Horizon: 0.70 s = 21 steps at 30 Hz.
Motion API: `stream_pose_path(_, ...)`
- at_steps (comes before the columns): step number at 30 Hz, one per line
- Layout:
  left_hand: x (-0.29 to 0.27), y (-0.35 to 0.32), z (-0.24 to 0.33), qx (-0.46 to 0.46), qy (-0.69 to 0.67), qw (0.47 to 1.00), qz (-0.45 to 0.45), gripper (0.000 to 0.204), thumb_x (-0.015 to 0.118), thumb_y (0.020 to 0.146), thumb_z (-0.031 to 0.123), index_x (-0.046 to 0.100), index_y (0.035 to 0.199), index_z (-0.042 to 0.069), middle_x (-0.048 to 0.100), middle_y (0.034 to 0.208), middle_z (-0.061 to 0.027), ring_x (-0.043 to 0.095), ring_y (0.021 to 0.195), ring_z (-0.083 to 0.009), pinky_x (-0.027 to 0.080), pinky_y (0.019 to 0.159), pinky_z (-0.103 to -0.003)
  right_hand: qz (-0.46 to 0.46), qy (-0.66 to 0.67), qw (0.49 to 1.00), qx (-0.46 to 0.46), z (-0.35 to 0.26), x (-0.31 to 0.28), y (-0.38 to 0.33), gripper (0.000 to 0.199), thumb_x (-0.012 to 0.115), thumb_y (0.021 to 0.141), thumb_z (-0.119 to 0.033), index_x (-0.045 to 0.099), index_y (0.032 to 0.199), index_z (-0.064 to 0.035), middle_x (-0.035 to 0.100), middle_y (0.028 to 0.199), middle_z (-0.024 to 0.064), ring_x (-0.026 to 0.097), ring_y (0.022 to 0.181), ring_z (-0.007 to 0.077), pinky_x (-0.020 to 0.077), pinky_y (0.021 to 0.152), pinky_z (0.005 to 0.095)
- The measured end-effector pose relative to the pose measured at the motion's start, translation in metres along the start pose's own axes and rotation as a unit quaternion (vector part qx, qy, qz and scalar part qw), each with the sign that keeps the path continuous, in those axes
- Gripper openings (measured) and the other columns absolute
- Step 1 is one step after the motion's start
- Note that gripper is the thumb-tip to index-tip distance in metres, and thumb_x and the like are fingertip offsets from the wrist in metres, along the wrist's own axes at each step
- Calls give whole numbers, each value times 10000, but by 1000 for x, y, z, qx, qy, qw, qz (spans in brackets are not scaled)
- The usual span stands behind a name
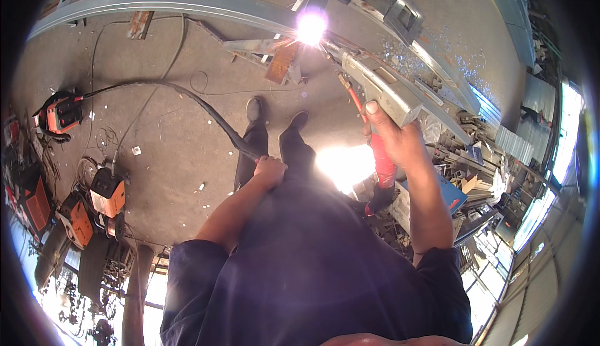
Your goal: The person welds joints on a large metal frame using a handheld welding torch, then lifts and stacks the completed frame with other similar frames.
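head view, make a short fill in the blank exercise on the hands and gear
The right hand holds a torch whose grip is coloured ____.
The left hand holds a thick cable coloured ____.
The orange machines stand on the picture's ____ side.
Missing words: red; black; left.

Your left hand [270,172] is curled before your torso [300,252]; your right hand [400,140] grips farther forward, thumb [373,110] extended.

Smooth metal beam [169,1], rusty plate [282,64]
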State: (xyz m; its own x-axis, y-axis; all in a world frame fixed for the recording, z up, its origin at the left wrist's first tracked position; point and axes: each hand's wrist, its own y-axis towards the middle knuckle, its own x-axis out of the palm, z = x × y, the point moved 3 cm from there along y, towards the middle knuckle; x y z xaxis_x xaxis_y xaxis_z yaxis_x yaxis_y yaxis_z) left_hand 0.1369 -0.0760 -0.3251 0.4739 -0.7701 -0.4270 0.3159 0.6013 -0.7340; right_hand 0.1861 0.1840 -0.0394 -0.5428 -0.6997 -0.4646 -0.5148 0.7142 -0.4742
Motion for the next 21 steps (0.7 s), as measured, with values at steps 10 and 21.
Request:
stream_pose_path(10,4,3,0,-9,-10,1000,6,298,563,893,168,719,1144,138,681,1183,-130,604,1198,-322,422,1051,-487,-6,-2,1000,17,0,0,2,362,626,1008,-340,622,1128,2,639,840,50,619,684,130,515,632,305)
stream_pose_path(21,6,3,0,-9,-21,1000,18,291,573,886,160,731,1129,135,684,1177,-127,598,1203,-320,412,1058,-466,-2,-8,1000,-15,3,-1,3,354,631,1004,-342,629,1107,-3,643,830,48,621,684,134,515,627,303)
